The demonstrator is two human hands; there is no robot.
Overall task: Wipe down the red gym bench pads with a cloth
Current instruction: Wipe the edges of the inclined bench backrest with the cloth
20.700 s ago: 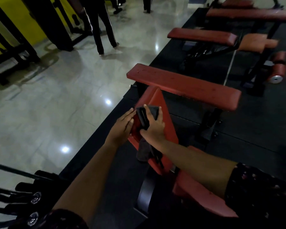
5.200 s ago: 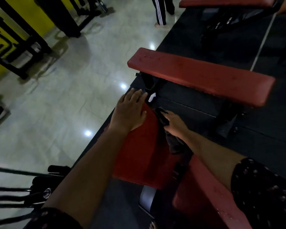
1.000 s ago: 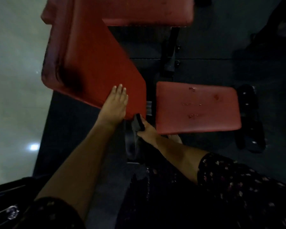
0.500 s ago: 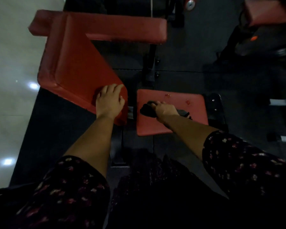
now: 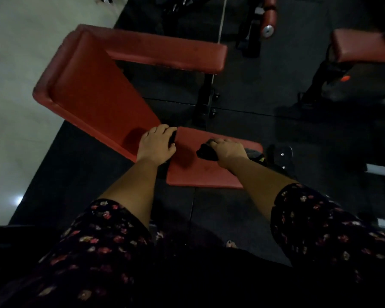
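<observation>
A red inclined back pad (image 5: 93, 98) slopes from upper left down to the middle of the head view. Its small red seat pad (image 5: 200, 174) lies just right of it. My left hand (image 5: 157, 145) grips the lower end of the back pad, fingers curled over its edge. My right hand (image 5: 228, 151) holds a dark cloth (image 5: 206, 152) bunched under its fingers and presses it on the seat pad's upper part.
A second flat red bench (image 5: 165, 54) crosses behind the back pad on a black frame (image 5: 206, 101). Another red pad (image 5: 362, 47) sits at the right, red rollers (image 5: 269, 16) at the top. Black rubber matting surrounds the benches; pale shiny floor (image 5: 20, 63) lies left.
My left hand slid to the very end of the back pad and curled over its edge. My right hand with the cloth stays on the seat pad. The view shifted slightly.
</observation>
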